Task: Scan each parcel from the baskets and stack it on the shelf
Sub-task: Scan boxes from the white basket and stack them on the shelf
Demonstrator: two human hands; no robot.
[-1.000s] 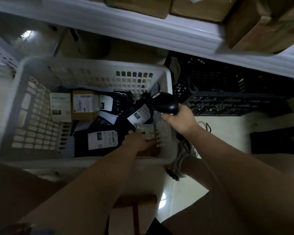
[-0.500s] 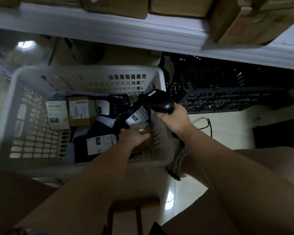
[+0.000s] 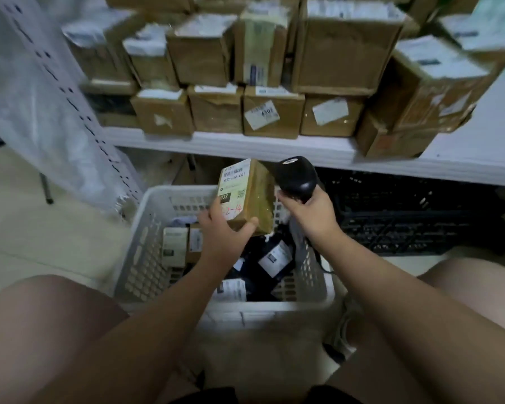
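A left hand grips a small brown cardboard parcel above the white plastic basket's far rim. Just beside it, the right hand clasps a black handheld scanner, below the white shelf's front edge.

- A parcel storeroom or pickup depot.
- Far: a white shelf packed with brown cardboard boxes, most bearing shipping labels.
- Near: a white basket holding labelled mailer bags.
- A labelled parcel just beside a black barcode scanner.
- Right: black crates under the shelf.
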